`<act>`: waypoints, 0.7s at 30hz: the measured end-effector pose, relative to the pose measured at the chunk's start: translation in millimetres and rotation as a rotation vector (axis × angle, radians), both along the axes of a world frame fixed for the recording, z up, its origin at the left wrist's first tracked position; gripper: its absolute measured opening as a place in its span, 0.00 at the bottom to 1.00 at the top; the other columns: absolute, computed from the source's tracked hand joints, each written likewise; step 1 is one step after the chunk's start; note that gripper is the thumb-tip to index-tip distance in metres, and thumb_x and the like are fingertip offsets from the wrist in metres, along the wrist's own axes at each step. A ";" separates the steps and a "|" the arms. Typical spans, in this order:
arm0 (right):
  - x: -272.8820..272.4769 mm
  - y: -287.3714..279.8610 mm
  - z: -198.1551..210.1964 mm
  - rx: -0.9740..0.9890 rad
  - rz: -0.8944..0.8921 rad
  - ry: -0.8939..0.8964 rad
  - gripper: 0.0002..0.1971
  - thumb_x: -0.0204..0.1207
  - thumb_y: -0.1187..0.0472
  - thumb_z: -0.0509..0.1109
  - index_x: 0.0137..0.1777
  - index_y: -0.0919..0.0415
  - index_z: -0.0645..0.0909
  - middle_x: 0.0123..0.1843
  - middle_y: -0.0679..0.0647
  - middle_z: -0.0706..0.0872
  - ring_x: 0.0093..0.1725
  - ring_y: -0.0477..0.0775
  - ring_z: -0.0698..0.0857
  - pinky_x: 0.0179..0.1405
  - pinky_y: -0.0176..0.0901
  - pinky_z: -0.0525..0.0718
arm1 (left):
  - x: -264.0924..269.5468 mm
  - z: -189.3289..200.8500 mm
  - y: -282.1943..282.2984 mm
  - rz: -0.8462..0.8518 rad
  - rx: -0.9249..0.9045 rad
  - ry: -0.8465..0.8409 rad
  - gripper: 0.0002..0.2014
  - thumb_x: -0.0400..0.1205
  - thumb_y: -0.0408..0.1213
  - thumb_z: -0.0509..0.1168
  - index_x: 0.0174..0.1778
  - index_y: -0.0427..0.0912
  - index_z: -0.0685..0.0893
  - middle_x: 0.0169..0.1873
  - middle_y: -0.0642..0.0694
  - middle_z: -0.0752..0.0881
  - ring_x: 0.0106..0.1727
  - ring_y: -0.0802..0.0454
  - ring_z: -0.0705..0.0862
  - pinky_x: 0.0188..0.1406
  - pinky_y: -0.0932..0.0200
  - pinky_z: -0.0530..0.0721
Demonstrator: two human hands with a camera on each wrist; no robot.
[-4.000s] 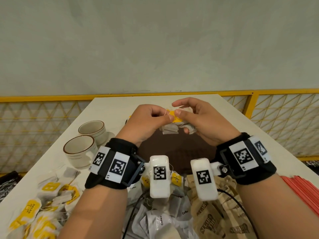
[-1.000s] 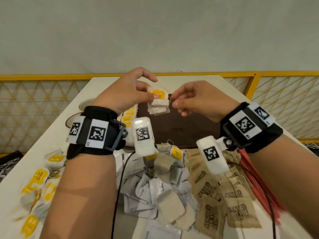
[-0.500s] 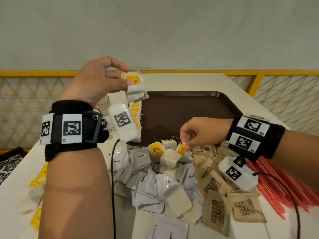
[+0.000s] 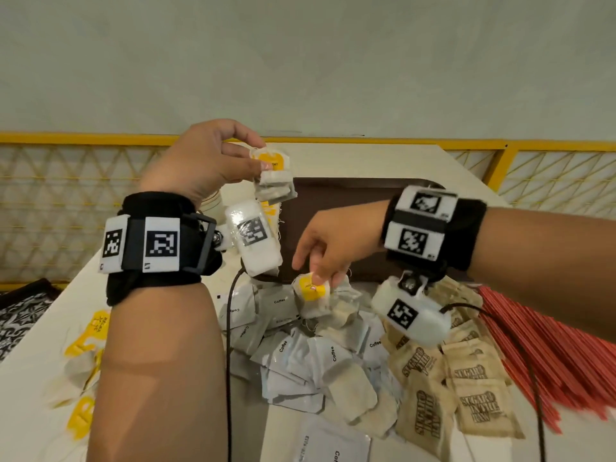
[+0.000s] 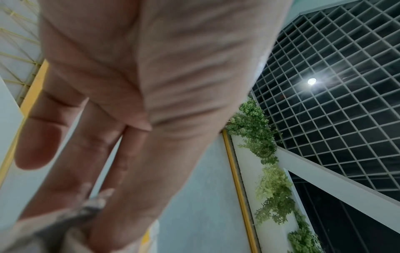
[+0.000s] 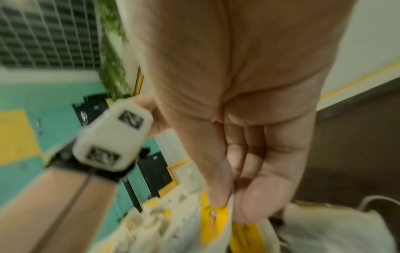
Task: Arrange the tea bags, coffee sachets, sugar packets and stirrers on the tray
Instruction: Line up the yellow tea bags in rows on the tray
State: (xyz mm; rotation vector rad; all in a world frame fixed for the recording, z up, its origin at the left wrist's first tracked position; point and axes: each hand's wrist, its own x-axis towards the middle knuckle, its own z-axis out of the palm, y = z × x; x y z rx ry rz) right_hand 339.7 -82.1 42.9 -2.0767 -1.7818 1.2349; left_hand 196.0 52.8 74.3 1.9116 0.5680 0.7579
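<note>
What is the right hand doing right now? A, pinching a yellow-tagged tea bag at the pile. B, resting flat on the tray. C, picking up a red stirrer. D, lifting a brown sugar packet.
A: the right hand pinches a yellow-tagged tea bag at the far edge of the pile, while the red stirrers and brown sugar packets lie untouched nearer the person.

Café or canteen setting: cream table (image 4: 383, 161) with serving tray (image 4: 350, 195), yellow lattice railing (image 4: 550, 181), open-grid ceiling (image 5: 346, 85), trailing plants (image 5: 264, 154).
</note>
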 end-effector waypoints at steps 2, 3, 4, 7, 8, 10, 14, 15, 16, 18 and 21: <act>-2.3 4.4 -12.5 0.009 -0.002 -0.147 0.18 0.75 0.67 0.74 0.65 0.64 0.81 0.48 0.62 0.90 0.37 0.52 0.89 0.44 0.38 0.89 | 0.6 -0.8 -0.6 -0.002 -0.002 0.004 0.11 0.72 0.30 0.76 0.44 0.47 0.84 0.27 0.52 0.88 0.30 0.59 0.85 0.41 0.62 0.80; -3.2 5.1 -15.9 0.017 -0.008 -0.166 0.17 0.75 0.66 0.74 0.64 0.64 0.82 0.48 0.62 0.90 0.34 0.50 0.88 0.41 0.37 0.88 | 1.4 -1.3 -0.9 0.000 -0.002 0.008 0.11 0.72 0.30 0.76 0.44 0.47 0.84 0.27 0.51 0.88 0.30 0.59 0.85 0.40 0.63 0.81; -3.5 5.5 -17.8 0.027 -0.014 -0.165 0.15 0.75 0.65 0.74 0.61 0.64 0.83 0.45 0.60 0.90 0.30 0.46 0.86 0.36 0.35 0.87 | 2.1 -1.8 -0.8 0.001 -0.001 0.013 0.11 0.71 0.30 0.76 0.44 0.46 0.84 0.28 0.51 0.89 0.31 0.58 0.85 0.41 0.62 0.81; -4.9 4.2 -17.3 0.073 0.006 -0.204 0.09 0.73 0.63 0.76 0.52 0.63 0.86 0.35 0.50 0.84 0.24 0.41 0.82 0.29 0.33 0.82 | 3.6 -1.5 -2.2 -0.001 0.006 0.034 0.10 0.72 0.30 0.76 0.44 0.47 0.85 0.28 0.51 0.89 0.31 0.58 0.85 0.44 0.59 0.81; -5.2 3.7 -18.0 0.085 0.017 -0.230 0.08 0.73 0.61 0.77 0.50 0.62 0.86 0.37 0.49 0.84 0.26 0.44 0.82 0.29 0.35 0.82 | 4.3 -1.4 -2.4 -0.003 0.009 0.041 0.10 0.72 0.30 0.75 0.44 0.46 0.84 0.27 0.52 0.88 0.30 0.60 0.85 0.44 0.60 0.81; -6.0 3.0 -21.1 0.089 0.026 -0.255 0.09 0.70 0.59 0.79 0.48 0.59 0.84 0.43 0.52 0.86 0.34 0.52 0.85 0.36 0.43 0.85 | 5.5 -1.2 -3.7 -0.002 0.017 0.048 0.10 0.73 0.30 0.75 0.45 0.46 0.84 0.25 0.54 0.88 0.28 0.62 0.84 0.41 0.64 0.80; -9.9 1.0 -26.6 0.150 0.056 -0.254 0.13 0.68 0.60 0.80 0.51 0.58 0.83 0.43 0.50 0.84 0.38 0.49 0.82 0.41 0.41 0.84 | 7.0 -0.4 -5.6 0.005 0.049 0.064 0.10 0.73 0.29 0.75 0.46 0.44 0.84 0.23 0.56 0.87 0.27 0.65 0.84 0.36 0.74 0.79; -10.3 0.7 -26.3 0.163 0.072 -0.251 0.12 0.69 0.61 0.79 0.52 0.59 0.84 0.42 0.49 0.85 0.38 0.46 0.81 0.39 0.36 0.82 | 7.1 -0.3 -6.0 0.008 0.055 0.068 0.10 0.73 0.30 0.75 0.46 0.44 0.84 0.24 0.56 0.87 0.27 0.65 0.84 0.35 0.75 0.79; -10.0 0.6 -25.1 0.168 0.093 -0.253 0.12 0.71 0.62 0.78 0.53 0.60 0.85 0.43 0.49 0.85 0.38 0.45 0.81 0.39 0.34 0.81 | 7.4 -0.1 -6.1 0.013 0.061 0.072 0.09 0.73 0.30 0.75 0.46 0.44 0.84 0.24 0.55 0.87 0.28 0.64 0.84 0.36 0.75 0.79; -6.7 -0.1 -17.8 0.173 0.115 -0.256 0.09 0.74 0.61 0.76 0.53 0.59 0.86 0.44 0.50 0.87 0.37 0.42 0.82 0.41 0.34 0.82 | 7.7 -0.8 -5.7 0.019 0.060 0.079 0.09 0.72 0.31 0.75 0.45 0.45 0.85 0.27 0.53 0.88 0.30 0.62 0.85 0.40 0.69 0.79; 8.4 -2.9 4.1 0.256 -0.001 -0.154 0.06 0.77 0.63 0.72 0.52 0.59 0.84 0.46 0.52 0.86 0.40 0.42 0.86 0.40 0.32 0.86 | 7.6 -0.8 -5.1 0.020 0.054 0.079 0.09 0.72 0.31 0.76 0.43 0.47 0.85 0.29 0.52 0.88 0.32 0.59 0.85 0.44 0.63 0.78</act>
